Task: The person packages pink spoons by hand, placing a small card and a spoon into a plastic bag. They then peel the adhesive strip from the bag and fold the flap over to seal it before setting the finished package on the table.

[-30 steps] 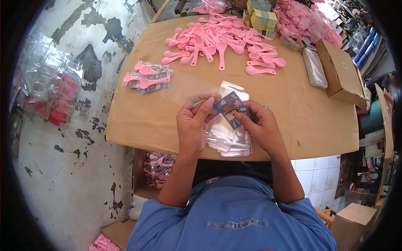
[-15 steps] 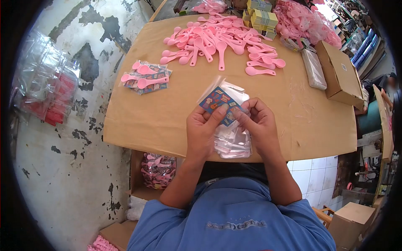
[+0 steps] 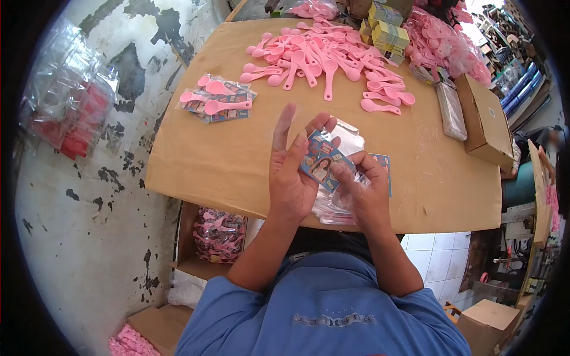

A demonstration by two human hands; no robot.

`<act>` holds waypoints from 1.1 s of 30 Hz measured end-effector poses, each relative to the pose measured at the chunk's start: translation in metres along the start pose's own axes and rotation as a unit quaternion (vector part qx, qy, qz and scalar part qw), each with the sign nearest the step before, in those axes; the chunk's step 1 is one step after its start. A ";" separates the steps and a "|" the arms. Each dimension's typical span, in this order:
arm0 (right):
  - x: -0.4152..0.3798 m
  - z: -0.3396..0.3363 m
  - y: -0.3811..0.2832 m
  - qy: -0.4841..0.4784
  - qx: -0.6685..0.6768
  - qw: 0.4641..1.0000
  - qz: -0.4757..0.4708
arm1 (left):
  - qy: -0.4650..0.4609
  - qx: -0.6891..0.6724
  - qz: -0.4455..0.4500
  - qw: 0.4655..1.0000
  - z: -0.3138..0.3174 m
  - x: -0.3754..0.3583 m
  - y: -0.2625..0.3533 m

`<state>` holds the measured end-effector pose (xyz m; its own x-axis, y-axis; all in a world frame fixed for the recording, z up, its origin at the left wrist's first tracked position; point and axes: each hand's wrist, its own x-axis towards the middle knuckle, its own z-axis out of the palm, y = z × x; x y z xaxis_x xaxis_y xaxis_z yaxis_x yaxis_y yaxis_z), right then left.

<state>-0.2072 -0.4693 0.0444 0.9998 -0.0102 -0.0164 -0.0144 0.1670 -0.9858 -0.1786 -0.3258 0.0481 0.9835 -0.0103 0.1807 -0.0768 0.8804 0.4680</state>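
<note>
A small blue printed card (image 3: 323, 163) is pinched between the thumb and fingers of my right hand (image 3: 371, 190). Against the card's left side, my left hand (image 3: 294, 181) has its fingers spread, the index pointing up and other fingertips behind the card's upper edge. Below both hands lies a stack of clear plastic bags (image 3: 332, 215), partly covered by them. Another blue card (image 3: 383, 169) shows on the table just past my right hand, mostly hidden. To the left, several pink measuring spoons (image 3: 228, 107) rest on bagged printed cards (image 3: 237, 95).
A big heap of pink spoons (image 3: 309, 53) covers the table's far side. At the right edge stand a cardboard box (image 3: 484, 118) and a clear-wrapped packet (image 3: 451, 110). Yellow card bundles (image 3: 389, 32) are stacked at the back. Below the table, a box holds packed pink spoons (image 3: 219, 234).
My left hand has let its grip loosen and spread its fingers. The card in my right hand now shows a portrait. Another blue card has come into sight at the right. The view has shifted slightly.
</note>
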 end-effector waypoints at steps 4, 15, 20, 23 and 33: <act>-0.005 0.008 0.000 -0.001 0.045 0.999 0.005 | -0.009 -0.045 -0.009 0.999 0.001 -0.001 -0.007; 0.008 0.013 -0.002 0.005 -0.007 0.998 -0.063 | -0.043 -0.062 -0.015 0.997 0.002 0.000 -0.015; 0.015 -0.026 -0.022 -0.078 -0.214 0.973 -0.034 | 0.025 -0.043 0.004 0.999 -0.014 0.007 0.002; 0.046 -0.068 -0.045 -0.047 -0.400 0.906 -0.126 | 0.052 0.003 0.065 0.997 -0.032 0.010 0.024; 0.139 -0.135 -0.009 0.001 -0.695 0.674 -0.253 | 0.090 0.071 0.084 0.990 -0.026 0.002 0.019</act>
<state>-0.0701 -0.6050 0.0285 0.8817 0.2788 0.3806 0.3283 -0.9420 -0.0704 -0.1741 -0.2968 0.0351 0.9670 0.2268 0.1164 -0.2523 0.7862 0.5641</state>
